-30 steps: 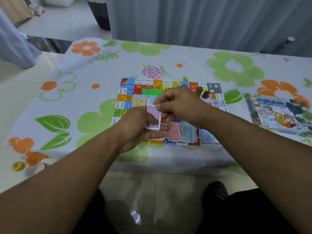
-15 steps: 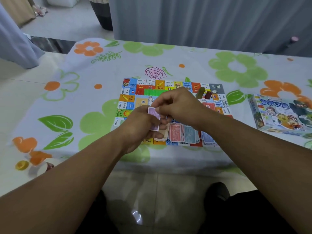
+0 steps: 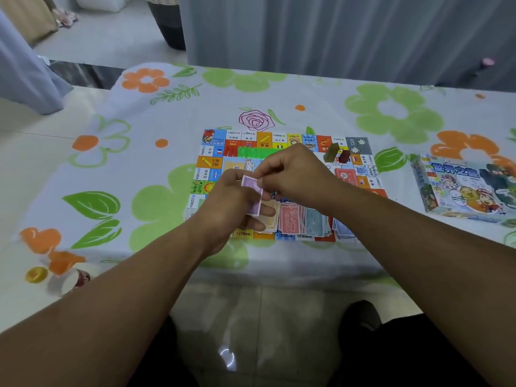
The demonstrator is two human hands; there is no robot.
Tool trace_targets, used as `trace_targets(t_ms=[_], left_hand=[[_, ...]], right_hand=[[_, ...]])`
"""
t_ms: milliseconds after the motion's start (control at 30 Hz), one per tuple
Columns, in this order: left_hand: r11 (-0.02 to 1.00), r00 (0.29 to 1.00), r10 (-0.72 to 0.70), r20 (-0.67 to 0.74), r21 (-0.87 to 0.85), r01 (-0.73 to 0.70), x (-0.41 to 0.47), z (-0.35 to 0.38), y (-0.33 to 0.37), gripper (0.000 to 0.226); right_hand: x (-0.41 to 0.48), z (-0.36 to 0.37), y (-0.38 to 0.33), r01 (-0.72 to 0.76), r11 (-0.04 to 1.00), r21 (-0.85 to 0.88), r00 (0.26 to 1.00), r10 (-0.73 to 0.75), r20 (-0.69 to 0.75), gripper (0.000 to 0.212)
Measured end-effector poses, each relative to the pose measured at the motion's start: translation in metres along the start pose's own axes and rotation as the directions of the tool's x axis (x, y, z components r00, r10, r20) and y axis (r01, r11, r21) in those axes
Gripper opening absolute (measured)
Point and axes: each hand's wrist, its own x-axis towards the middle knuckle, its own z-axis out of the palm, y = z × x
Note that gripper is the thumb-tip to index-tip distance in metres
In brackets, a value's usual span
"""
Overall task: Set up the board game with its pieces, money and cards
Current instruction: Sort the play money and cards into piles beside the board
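Centre of frame, above the near edge of the square multicoloured printed game board (image 3: 208, 163): the left hand (image 3: 231, 210) holds a small stack of purple white-bordered paper notes (image 3: 252, 195), its fingers (image 3: 264, 212) curled beneath the stack and the thumb side closed over it. The right hand (image 3: 294, 174) meets the stack at its upper edge, forefinger and thumb pinched together there; whether they grip one note or several cannot be told. The stack is clear of the board, held just above a row of note piles along the board's lower edge: a tan pile (image 3: 271, 217), a red pile (image 3: 289, 222), a teal pile (image 3: 314, 224) and a pale blue pile (image 3: 343, 228), each overlapping its neighbour. A green block piece (image 3: 331, 152) and a dark red block piece (image 3: 344, 156) stand near the board's upper right corner. The illustrated cardboard game box (image 3: 463, 188) lies at right of frame on the flower-patterned tabletop (image 3: 167, 129), well apart from the board. Assessment: the notes are light, thin and flexible, liable to slide on one another and to crease. They are best held by the short edges with the whole stack supported from below, and peeled singly from a corner.
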Motion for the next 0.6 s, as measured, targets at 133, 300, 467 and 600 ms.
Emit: trace_targets(t_ms=[133,300,467,600], left_hand=[[0.996,1.0,0.022,0.01,0.082,-0.022,0.001,0.0,-0.002,0.03],[0.985,0.996,0.034,0.078,0.167,-0.046,0.0,0.003,-0.003,0.03],[0.987,0.998,0.012,0.061,0.157,-0.021,0.001,0.004,-0.004,0.027],[0.985,0.998,0.012,0.055,0.17,-0.021,0.001,0.003,-0.003,0.028]], right_hand=[[0.0,0.003,-0.001,0.032,0.999,-0.027,0.999,-0.032,-0.013,0.009],[0.0,0.013,-0.004,0.028,0.999,-0.044,0.999,-0.03,-0.046,0.025],[-0.001,0.014,-0.01,0.004,0.992,-0.126,0.997,-0.014,-0.071,0.027],[-0.003,0.017,-0.012,0.011,0.986,-0.164,0.998,-0.021,-0.063,0.031]])
